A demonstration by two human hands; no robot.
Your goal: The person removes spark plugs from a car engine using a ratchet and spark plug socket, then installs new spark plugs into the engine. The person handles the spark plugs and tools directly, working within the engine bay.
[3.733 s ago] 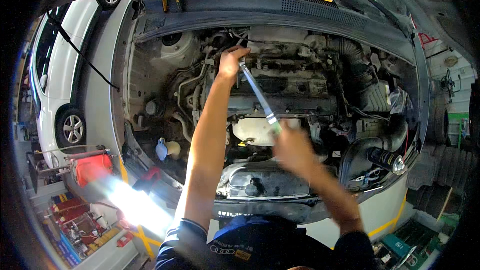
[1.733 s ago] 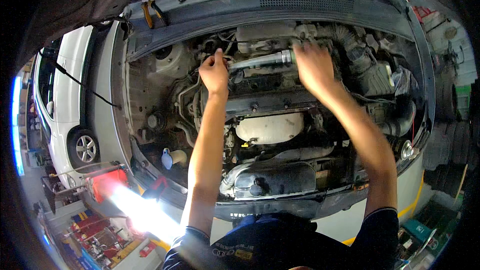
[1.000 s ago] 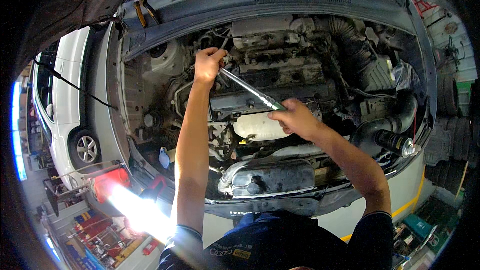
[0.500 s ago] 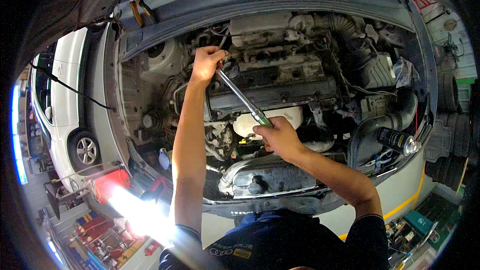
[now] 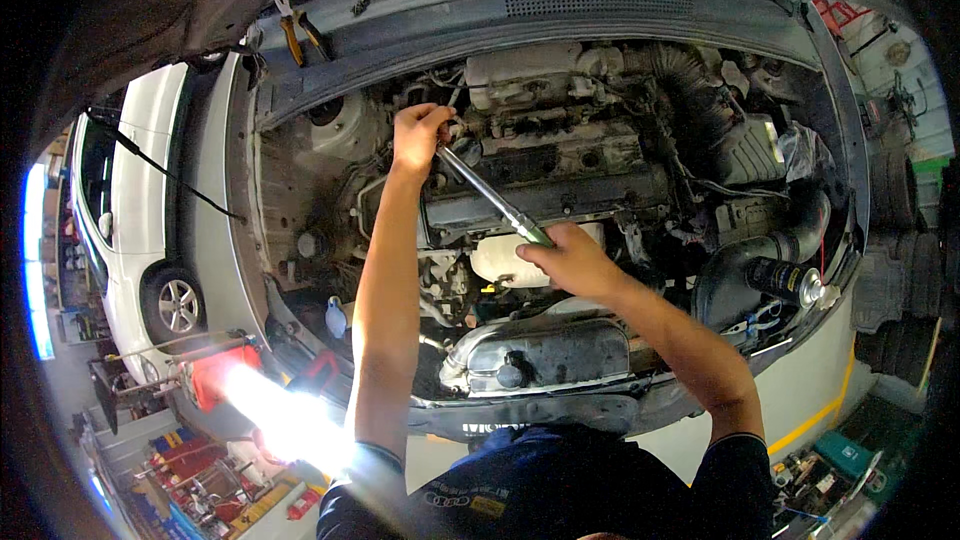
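Pale lettering (image 5: 475, 491) is seen on the dark shirt (image 5: 570, 475), bottom centre; a label on the spray can (image 5: 780, 278), lower right. Pliers (image 5: 287, 16) laid upper left; engine (image 5: 580, 195) partly covered by left forearm (image 5: 388, 285). Ratchet wrench (image 5: 491, 193) at centre, long axis slanting upper left to lower right; handle enclosed by right hand (image 5: 570, 258). Fingers of left hand (image 5: 420, 137) curled at its upper end; grip hidden.

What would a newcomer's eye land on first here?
Probably the glaring white light at lower left. Next, the long shiny wrench slanting over the engine, its green handle in the right hand and its far end by the left hand. A white car stands at far left.
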